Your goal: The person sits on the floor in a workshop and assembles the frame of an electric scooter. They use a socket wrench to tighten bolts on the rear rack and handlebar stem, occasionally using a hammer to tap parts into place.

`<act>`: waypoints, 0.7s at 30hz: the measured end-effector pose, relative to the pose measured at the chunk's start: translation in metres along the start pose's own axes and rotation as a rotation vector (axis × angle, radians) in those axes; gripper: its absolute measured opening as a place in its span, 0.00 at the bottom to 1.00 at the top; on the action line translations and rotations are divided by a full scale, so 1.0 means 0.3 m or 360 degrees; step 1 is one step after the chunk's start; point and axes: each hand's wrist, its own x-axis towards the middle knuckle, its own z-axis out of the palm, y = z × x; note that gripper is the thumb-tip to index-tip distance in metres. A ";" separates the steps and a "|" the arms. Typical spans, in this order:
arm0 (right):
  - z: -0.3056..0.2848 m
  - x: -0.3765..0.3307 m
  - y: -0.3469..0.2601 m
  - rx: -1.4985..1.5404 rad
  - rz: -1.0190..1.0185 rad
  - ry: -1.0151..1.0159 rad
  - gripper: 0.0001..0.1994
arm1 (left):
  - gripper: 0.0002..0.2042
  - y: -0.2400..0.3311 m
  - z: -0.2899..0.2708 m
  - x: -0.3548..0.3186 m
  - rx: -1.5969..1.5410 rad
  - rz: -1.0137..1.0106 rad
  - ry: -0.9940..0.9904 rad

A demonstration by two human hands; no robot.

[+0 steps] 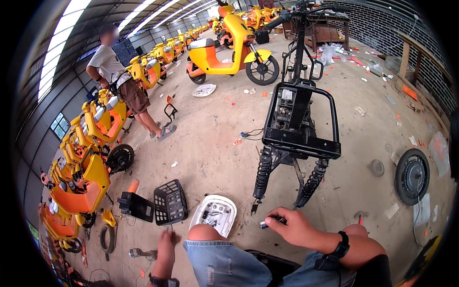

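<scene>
Metal cylinder (pixel 264 224), short and shiny, is pinched between the thumb and the fingers of your right hand (pixel 294 228); a dark part shows also under these fingers, but its shape is too hidden to tell. In the view, this piece lies just below the lower ends of two black coil-spring shock absorbers (pixel 263 174), which belong to the bare black metal scooter frame (pixel 302 142) before you; whether it touches them, you cannot tell from here. Your left hand (pixel 167 243) hangs beside your left knee, its fingers blurred, so I cannot say if they are spread or closed. Near it stands a black plastic lattice basket (pixel 170 204), and between this basket and your right hand is a white oval plastic tray (pixel 233 211) with small metal parts inside, partly covered by your knee. Far on the right lies a black-tyred wheel (pixel 412 176).
</scene>
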 end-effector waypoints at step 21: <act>-0.127 0.009 0.126 0.0481 0.0582 0.0296 0.17 | 0.27 0.025 1.140 -0.091 0.0263 -0.0070 -0.2163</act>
